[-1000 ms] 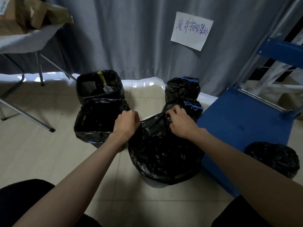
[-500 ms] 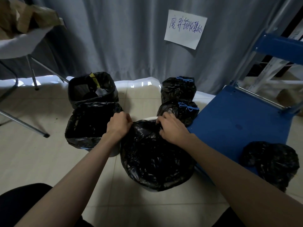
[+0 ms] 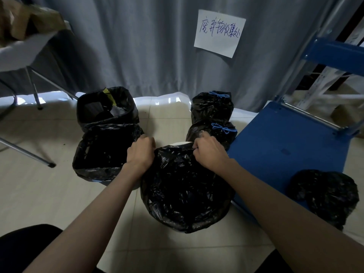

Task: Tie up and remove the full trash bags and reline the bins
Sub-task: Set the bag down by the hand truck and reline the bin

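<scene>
Person crouched over a round white bin with a glossy black plastic liner (image 3: 185,192) draped over it, just left of the blue flatbed cart (image 3: 285,150). Left hand (image 3: 140,152) is fisted, fingers curled round the liner's edge at the far-left rim. Right hand (image 3: 210,152) is also curled, pinching the liner edge at the far-right rim. A sliver of white bin rim (image 3: 182,143) shows between the two hands, so the plastic hasn't been pulled over the back lip yet. My read: this is the relining step, both hands stretching the mouth of the liner outward to seat it on the rim, which explains the symmetric grip on opposite sides.

To the left, a relined bin with loose black bag folded over its top (image 3: 104,152) stands touching the near bin's left side. Behind it sits a square bin with black liner holding some rubbish (image 3: 106,107), looks not yet tied. Two tied black trash bags with blue drawstring bows stand stacked back-to-front by the grey curtain: the far one (image 3: 211,107) and the near one (image 3: 214,133), just behind the right hand. Probably parked beside the cart for loading. Another crumpled black bag (image 3: 325,196) already rests on the cart deck's near corner.

Handwritten paper sign (image 3: 219,32) is stuck on the curtain.
</scene>
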Tool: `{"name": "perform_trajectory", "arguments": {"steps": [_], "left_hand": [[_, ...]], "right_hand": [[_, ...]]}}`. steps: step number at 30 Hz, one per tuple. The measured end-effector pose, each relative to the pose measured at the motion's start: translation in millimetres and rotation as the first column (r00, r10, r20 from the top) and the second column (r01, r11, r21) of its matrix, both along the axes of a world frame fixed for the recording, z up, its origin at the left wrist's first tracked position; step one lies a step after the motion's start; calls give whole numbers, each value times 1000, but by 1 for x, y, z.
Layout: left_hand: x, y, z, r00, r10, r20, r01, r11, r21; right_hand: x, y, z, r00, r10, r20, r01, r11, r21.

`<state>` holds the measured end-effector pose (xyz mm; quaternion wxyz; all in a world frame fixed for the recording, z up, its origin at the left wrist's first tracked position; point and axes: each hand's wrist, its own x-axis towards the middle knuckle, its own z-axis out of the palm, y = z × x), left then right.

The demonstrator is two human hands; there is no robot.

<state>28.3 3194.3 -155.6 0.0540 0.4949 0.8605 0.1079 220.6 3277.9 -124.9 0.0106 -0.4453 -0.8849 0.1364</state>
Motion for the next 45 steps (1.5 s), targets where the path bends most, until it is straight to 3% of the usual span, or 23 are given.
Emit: {"name": "perform_trajectory", "arguments": {"steps": [5, 8, 15, 20, 25, 31, 36, 45], "left_hand": [[14, 9, 13, 975, -220, 32, 209, 955, 212], [20, 16, 15, 942, -333, 36, 327, 937, 128], [17, 33, 20, 963, -268, -23, 269, 959, 92], [13, 46, 22, 973, -231, 29, 231, 973, 16], [16, 52, 12, 986, -152, 67, 151, 988, 24], [16, 56, 8, 979, -62, 193, 62, 998, 5], [13, 49, 9, 982, -34, 188, 30, 999, 25], [4, 25, 13, 979, 11, 205, 4, 997, -72]], "right_hand": [[3, 5, 4, 986, -74, -150, 70, 997, -33], [6, 6, 4, 979, -91, -183, 90, 996, -16], [8, 10, 5, 980, -123, -154, 115, 991, -63], [6, 11, 3, 988, -84, -130, 83, 996, -17], [7, 15, -7, 1000, -22, 18, 20, 998, 63], [15, 20, -17, 993, -80, 82, 91, 986, -138], [28, 23, -25, 979, -132, 158, 186, 896, -403], [42, 15, -19, 972, -181, 150, 234, 817, -527]]}}
